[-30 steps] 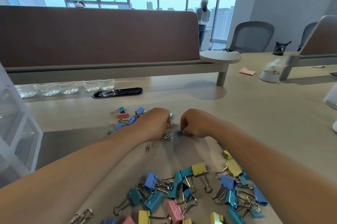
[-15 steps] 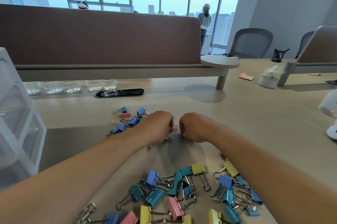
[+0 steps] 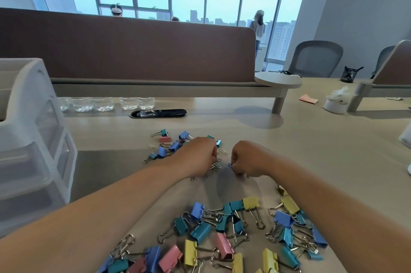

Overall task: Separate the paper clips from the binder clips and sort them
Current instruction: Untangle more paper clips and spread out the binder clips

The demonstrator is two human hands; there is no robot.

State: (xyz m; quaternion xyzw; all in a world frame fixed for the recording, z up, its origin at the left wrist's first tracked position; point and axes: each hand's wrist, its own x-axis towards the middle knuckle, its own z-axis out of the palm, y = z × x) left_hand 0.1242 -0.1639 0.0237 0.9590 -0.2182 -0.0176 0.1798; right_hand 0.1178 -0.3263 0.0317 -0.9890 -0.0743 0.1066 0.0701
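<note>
A big heap of coloured binder clips [image 3: 224,230] lies near me on the table, blue, teal, yellow and pink. A smaller mixed group of small binder clips [image 3: 169,146] lies farther off, with loose paper clips [image 3: 151,146] beside it. My left hand [image 3: 198,156] is curled over a bunch of silver paper clips [image 3: 216,165], fingers closed on them. My right hand [image 3: 246,159] is fisted close beside it and pinches a small blue paper clip [image 3: 230,165] at its fingertips. The two hands are a few centimetres apart.
A white plastic drawer unit [image 3: 29,139] stands at the left. A brown divider panel [image 3: 133,50] closes the far side, with water bottles [image 3: 104,103] and a black cable slot [image 3: 158,113] below it. At the far right stand a tissue roll [image 3: 335,103] and office chairs [image 3: 315,59].
The camera has tilted up a little. Both hands stay in the same spot over the paper clips, working at them with small finger movements; the right hand still pinches the blue clip.
</note>
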